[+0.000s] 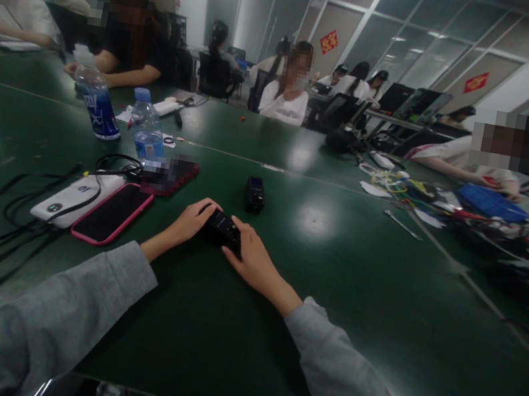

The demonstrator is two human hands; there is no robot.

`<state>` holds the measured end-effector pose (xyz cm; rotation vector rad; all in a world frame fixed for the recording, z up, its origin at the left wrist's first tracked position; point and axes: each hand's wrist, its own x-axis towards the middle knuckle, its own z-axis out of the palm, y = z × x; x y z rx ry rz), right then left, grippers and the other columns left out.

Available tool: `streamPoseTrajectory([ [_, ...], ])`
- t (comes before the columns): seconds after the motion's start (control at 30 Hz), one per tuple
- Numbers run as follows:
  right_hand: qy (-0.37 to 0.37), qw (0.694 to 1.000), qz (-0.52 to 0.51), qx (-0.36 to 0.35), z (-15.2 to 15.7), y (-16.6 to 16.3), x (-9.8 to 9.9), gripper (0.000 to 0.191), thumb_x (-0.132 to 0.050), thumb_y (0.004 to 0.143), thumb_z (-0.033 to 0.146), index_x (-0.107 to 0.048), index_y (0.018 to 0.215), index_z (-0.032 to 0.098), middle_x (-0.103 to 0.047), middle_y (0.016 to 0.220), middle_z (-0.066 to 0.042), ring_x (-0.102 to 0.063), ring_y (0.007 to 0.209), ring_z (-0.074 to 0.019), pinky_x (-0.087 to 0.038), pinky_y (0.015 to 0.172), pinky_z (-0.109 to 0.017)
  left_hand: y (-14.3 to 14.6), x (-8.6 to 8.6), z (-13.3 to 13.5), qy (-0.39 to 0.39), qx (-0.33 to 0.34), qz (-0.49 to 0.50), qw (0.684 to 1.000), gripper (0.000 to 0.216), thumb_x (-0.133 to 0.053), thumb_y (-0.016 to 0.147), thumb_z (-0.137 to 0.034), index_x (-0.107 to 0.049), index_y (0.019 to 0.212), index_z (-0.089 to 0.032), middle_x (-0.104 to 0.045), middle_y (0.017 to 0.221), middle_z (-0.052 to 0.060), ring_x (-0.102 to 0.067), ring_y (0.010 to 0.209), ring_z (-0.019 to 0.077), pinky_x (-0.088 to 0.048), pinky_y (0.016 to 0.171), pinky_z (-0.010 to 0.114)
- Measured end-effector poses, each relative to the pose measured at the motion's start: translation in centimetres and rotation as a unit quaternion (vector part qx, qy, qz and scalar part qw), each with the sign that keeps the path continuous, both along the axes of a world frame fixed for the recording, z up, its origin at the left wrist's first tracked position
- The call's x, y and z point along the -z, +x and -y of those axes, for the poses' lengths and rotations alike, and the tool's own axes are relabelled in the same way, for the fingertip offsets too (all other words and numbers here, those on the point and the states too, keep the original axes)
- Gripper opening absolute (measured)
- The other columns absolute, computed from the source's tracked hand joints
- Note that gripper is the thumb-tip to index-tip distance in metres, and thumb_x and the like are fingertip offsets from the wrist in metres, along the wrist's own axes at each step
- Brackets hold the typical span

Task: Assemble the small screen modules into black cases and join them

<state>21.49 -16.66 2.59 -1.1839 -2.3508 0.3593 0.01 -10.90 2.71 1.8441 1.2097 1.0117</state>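
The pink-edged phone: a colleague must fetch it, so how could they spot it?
On the green table, look left of the left hand, to the white power bank. The phone lies just right of it, dark screen up; its bright pink rim sets it apart.

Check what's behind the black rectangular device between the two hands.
Behind the device, slightly right, a black boxy gadget sits on the dark green tabletop. Anything tight against the device's far side is covered.
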Motion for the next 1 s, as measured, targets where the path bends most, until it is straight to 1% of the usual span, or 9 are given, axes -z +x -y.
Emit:
streamPoseTrajectory([
  [0.47, -0.003, 1.000, -0.001, 0.005, -0.06, 0.03, 0.25, 0.072, -0.057, 0.093, 0.037, -0.017, 0.151, 0.022, -0.046, 0.138, -0.015, -0.049, 0.124, -0.0297, -0.046, 0.102, -0.055, -0.02, -0.08, 0.09, 0.004, 0.000, 0.000, 1.000, 0.036, -0.037, 0.095, -0.043, -0.064, 0.099, -0.019, -0.066, 0.100, 0.005, -0.060, 0.096, 0.0205, -0.045, 0.092, 0.035],
  [0.67, 0.017, 1.000, 0.002, -0.002, -0.30, -0.02, 0.66, 0.071, -0.057, 0.093, 0.037, -0.019, 0.150, 0.018, -0.044, 0.140, -0.016, -0.045, 0.128, -0.0303, -0.045, 0.104, -0.054, 0.09, -0.40, 0.25, 0.000, 0.000, -0.009, 1.000, 0.036, -0.036, 0.095, -0.041, -0.063, 0.099, -0.019, -0.066, 0.100, 0.005, -0.060, 0.097, 0.0201, -0.045, 0.093, 0.034],
  [0.83, 0.012, 1.000, -0.002, -0.002, -0.29, -0.01, 0.67, 0.072, -0.056, 0.094, 0.038, -0.017, 0.151, 0.020, -0.044, 0.139, -0.016, -0.046, 0.127, -0.0306, -0.046, 0.103, -0.055, 0.11, -0.45, 0.29, 0.007, -0.003, -0.005, 1.000, 0.034, -0.037, 0.095, -0.040, -0.063, 0.097, -0.019, -0.066, 0.098, 0.004, -0.060, 0.095, 0.0197, -0.045, 0.090, 0.033],
  [1.0, 0.007, 1.000, -0.009, -0.003, -0.27, 0.07, 0.63, 0.072, -0.056, 0.093, 0.038, -0.016, 0.152, 0.022, -0.044, 0.139, -0.015, -0.047, 0.126, -0.0310, -0.046, 0.101, -0.057, 0.05, -0.21, 0.11, 0.003, -0.004, -0.004, 1.000, 0.035, -0.037, 0.095, -0.041, -0.063, 0.098, -0.019, -0.066, 0.099, 0.004, -0.060, 0.095, 0.0201, -0.045, 0.092, 0.034],
])
